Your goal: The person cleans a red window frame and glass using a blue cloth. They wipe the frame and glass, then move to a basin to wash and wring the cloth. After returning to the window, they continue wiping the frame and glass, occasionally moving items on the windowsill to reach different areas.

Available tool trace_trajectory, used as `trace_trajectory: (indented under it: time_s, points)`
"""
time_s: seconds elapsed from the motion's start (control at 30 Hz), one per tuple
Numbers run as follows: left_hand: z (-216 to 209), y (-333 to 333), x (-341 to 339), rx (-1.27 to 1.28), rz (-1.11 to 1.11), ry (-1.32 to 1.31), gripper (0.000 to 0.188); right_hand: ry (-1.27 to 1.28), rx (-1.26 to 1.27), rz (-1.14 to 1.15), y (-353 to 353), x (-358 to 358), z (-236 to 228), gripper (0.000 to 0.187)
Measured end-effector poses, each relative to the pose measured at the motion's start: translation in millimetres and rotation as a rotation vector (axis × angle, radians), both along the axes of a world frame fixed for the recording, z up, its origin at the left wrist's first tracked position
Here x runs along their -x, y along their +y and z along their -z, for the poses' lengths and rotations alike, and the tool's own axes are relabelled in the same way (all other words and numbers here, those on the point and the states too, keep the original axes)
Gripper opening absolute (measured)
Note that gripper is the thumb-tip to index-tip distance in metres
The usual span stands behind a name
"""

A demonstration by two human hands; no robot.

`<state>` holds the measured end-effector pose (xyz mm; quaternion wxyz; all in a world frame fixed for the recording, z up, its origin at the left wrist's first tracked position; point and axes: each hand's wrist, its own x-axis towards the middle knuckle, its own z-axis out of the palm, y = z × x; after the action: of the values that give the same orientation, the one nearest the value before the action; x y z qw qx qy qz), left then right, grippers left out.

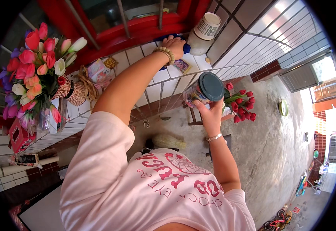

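Note:
My left hand (173, 45) reaches out to the white-tiled sill (152, 93) and presses down on a dark blue cloth (187, 48) that shows around its fingers. A beaded bracelet circles that wrist. In my right hand (211, 114), a clear jar (191, 93) with a dark green-grey lid (211, 86) is held up in front of the sill. Small colourful items fill the jar, too small to make out. Just right of the cloth stands a pale container (199, 41) with a checked paper cup (208, 25) on top. A small picture card (182, 66) lies close to my left wrist.
A braided vase (75, 94) of artificial tulips (33, 63) stands left on the sill, beside a pink-patterned packet (98, 71). Red window frames with metal bars (123, 17) rise behind. Red flowers (243, 104) are beyond the jar, above the concrete floor (264, 154).

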<state>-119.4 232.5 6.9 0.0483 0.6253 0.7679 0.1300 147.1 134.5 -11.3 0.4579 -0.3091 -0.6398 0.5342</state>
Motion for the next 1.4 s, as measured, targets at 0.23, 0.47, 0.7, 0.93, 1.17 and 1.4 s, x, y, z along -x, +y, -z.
trace_trajectory:
  time_s: [0.23, 0.47, 0.7, 0.93, 1.17, 1.4]
  points:
    - [-2, -7, 5, 0.009, 0.020, 0.061, 0.050, 0.117, 0.088, -0.097, 6, 39, 0, 0.066]
    - [-15, -69, 31, 0.104, 0.026, 0.139, 0.056, 0.018, 0.080, -0.105, 1, 27, 0, 0.065]
    - [0, -47, 18, 0.040, 0.143, 0.060, 0.055, -0.068, 0.025, -0.080, -7, 16, 8, 0.070]
    - [-2, 1, 1, 0.074, 0.033, 0.056, 0.053, -0.023, 0.004, -0.127, -3, 14, 24, 0.071]
    - [-2, -27, 7, 0.033, 0.078, 0.047, 0.052, 0.130, 0.127, -0.233, 29, 26, 20, 0.069]
    - [-5, -94, 41, 0.054, 0.197, 0.019, 0.062, -0.002, 0.020, -0.272, 50, 39, 4, 0.064]
